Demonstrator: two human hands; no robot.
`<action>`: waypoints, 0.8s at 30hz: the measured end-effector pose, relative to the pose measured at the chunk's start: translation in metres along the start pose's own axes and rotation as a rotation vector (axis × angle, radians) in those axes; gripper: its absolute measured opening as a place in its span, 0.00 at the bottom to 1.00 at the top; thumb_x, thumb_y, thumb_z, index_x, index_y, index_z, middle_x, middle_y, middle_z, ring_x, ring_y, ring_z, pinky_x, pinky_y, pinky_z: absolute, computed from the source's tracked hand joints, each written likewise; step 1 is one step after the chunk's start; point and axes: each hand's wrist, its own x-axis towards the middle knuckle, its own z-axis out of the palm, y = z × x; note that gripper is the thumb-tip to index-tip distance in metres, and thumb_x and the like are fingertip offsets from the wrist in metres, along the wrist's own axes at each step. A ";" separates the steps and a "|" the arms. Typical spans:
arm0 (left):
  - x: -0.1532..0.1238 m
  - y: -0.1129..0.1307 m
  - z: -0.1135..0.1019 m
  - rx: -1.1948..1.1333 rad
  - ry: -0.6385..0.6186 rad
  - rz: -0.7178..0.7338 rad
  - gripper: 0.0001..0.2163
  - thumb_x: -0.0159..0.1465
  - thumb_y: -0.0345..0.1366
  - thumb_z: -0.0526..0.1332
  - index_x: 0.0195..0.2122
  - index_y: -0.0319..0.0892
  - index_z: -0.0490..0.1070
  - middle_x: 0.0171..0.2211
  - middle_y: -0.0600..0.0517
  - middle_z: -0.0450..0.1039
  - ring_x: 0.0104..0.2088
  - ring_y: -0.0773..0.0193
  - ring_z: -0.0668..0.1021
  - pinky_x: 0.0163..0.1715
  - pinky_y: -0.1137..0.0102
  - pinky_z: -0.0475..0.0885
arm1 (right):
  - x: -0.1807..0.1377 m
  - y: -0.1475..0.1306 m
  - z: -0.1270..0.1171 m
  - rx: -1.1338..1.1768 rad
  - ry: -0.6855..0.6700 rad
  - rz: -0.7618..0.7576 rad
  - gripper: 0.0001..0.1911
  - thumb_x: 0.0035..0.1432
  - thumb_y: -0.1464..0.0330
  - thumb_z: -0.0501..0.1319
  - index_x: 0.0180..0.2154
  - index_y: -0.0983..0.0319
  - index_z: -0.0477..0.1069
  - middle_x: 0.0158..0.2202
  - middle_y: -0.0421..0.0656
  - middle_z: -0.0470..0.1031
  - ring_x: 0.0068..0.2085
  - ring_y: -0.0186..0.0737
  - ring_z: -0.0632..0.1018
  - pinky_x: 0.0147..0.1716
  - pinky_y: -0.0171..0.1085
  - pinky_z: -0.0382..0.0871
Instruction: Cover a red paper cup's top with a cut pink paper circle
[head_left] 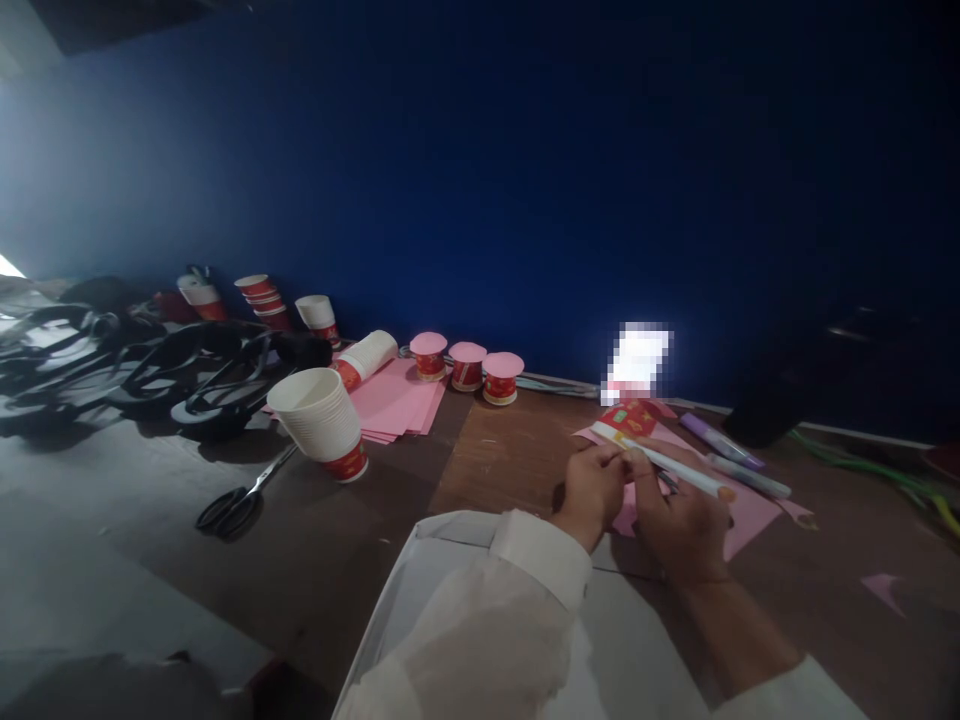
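My right hand is closed around a white pen-like stick with an orange end, which slants from upper left to lower right. My left hand is closed, its fingertips pinched close to my right fingers near the stick's yellowish tip; what it grips is hidden. Just beyond the fingers a red paper cup with gold print and a white rim rests on pink paper. A dark slim object partly shows under my right hand. To the right lie a purple marker and a pale capped pen.
Three short red cups topped with pink discs stand by the blue wall. Left are pink sheets, a stack of white cups, a lying cup stack, black-handled scissors and black straps. A bright blurred screen stands behind.
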 end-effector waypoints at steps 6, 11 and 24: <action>0.000 -0.002 0.000 0.082 0.009 0.046 0.09 0.56 0.30 0.60 0.20 0.41 0.76 0.22 0.54 0.71 0.30 0.64 0.71 0.36 0.70 0.70 | -0.001 0.001 0.000 0.011 -0.029 0.025 0.08 0.66 0.65 0.61 0.41 0.59 0.78 0.39 0.47 0.83 0.40 0.47 0.82 0.46 0.46 0.73; 0.000 0.000 0.000 0.028 -0.010 0.041 0.08 0.55 0.32 0.62 0.21 0.41 0.78 0.20 0.53 0.71 0.31 0.62 0.73 0.38 0.68 0.72 | -0.001 0.002 0.001 -0.003 -0.021 0.000 0.07 0.66 0.67 0.61 0.41 0.59 0.78 0.39 0.46 0.83 0.41 0.45 0.82 0.46 0.44 0.73; 0.001 -0.001 0.002 -0.288 0.022 -0.111 0.05 0.55 0.30 0.65 0.23 0.38 0.76 0.23 0.53 0.71 0.28 0.66 0.74 0.45 0.65 0.74 | -0.002 0.003 0.001 0.010 -0.001 0.020 0.08 0.66 0.67 0.61 0.42 0.60 0.79 0.40 0.48 0.83 0.43 0.49 0.81 0.47 0.47 0.72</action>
